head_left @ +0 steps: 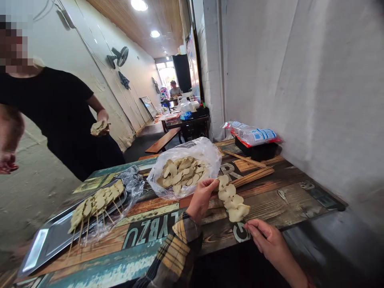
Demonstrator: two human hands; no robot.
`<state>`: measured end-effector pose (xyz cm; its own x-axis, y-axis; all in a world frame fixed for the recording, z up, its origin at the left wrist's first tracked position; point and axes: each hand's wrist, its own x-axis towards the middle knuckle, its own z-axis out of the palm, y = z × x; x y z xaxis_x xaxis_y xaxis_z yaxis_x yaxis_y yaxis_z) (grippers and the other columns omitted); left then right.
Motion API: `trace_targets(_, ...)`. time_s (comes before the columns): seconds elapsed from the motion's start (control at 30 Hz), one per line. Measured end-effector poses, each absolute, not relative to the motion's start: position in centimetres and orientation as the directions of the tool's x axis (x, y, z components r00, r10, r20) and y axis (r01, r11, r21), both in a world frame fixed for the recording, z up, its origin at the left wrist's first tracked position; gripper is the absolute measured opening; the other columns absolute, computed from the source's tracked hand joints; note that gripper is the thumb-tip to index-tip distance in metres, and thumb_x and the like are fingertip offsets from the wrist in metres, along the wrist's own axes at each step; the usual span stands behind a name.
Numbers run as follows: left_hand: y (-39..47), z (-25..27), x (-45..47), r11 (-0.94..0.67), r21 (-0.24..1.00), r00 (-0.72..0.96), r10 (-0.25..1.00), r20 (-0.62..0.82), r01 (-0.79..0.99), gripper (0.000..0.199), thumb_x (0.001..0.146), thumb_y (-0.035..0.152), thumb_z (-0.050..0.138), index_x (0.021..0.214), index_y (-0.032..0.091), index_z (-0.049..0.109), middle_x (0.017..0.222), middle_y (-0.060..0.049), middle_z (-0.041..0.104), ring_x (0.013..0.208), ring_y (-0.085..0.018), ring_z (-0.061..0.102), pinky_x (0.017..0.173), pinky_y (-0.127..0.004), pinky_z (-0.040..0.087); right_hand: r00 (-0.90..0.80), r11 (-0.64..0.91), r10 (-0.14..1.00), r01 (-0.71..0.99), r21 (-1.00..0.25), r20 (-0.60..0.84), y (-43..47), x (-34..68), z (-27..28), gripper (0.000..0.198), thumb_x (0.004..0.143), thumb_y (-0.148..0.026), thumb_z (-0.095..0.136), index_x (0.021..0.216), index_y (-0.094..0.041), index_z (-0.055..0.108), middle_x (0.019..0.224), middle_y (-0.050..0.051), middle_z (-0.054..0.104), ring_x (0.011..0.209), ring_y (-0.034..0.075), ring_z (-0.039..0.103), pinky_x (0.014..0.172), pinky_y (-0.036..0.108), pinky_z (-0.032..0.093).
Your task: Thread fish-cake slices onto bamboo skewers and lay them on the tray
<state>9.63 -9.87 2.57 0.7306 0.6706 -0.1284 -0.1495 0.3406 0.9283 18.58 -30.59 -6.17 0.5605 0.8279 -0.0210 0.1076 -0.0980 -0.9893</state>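
Pale, thin food slices are threaded on a skewer (230, 197) held between my hands above the table. My left hand (201, 199) pinches the slice at its far end. Low on the stick, just under the nearest slice, the fingers of my right hand (265, 238) are closed. Behind my left hand, a clear plastic bag (214, 154) lies wide open, filled with loose slices (183, 172) of the same pale kind. Several finished skewers (96, 202) lie side by side on a metal tray (57, 236) at the left, their sticks pointing toward me.
Bare wooden sticks (253, 176) lie right of the bag. Against the wall sits a black container (258, 151) topped with a plastic package (255, 134). A person in black (66, 112) stands at the left with slices in one hand. Another person sits far back.
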Motion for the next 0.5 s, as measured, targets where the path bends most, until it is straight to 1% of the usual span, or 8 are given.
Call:
trace_targets(0.17, -10.4, 2.3, 10.5, 0.324, 0.939, 0.753, 0.645, -0.132, -0.113, 0.036, 0.057, 0.043, 0.084, 0.067, 0.012, 0.069, 0.064, -0.002, 0.063, 0.057, -0.01, 0.053, 0.059, -0.023, 0.041, 0.616, -0.12, 0.787, 0.145, -0.982, -0.005, -31.7, 18.5, -5.9, 0.042, 0.086, -0.056, 0.051, 0.078, -0.018, 0.067, 0.044, -0.007, 0.041, 0.039, 0.009, 0.037, 0.042, 0.022, 0.032)
trace_targets(0.33, -10.9, 2.0, 11.4, 0.271, 0.956, 0.762, 0.64, -0.094, -0.11, 0.034, 0.061, 0.043, 0.082, 0.064, 0.011, 0.069, 0.059, -0.001, 0.058, 0.055, -0.008, 0.046, 0.055, -0.021, 0.035, 0.656, -0.176, 0.754, 0.212, -0.961, 0.007, -32.6, 18.3, -5.4, 0.043, 0.086, -0.056, 0.048, 0.074, -0.019, 0.066, 0.042, -0.006, 0.041, 0.038, 0.011, 0.039, 0.043, 0.023, 0.035)
trace_targets(0.5, -11.3, 1.6, 12.6, 0.222, 0.972, 0.805, 0.59, -0.066, -0.083, 0.034, 0.063, 0.044, 0.08, 0.061, 0.012, 0.068, 0.057, -0.001, 0.056, 0.054, -0.008, 0.044, 0.054, -0.021, 0.033, 0.7, -0.181, 0.712, 0.246, -0.952, 0.045, -33.5, 18.3, -5.4, 0.043, 0.086, -0.056, 0.048, 0.076, -0.02, 0.069, 0.044, -0.004, 0.046, 0.038, 0.012, 0.041, 0.04, 0.023, 0.035)
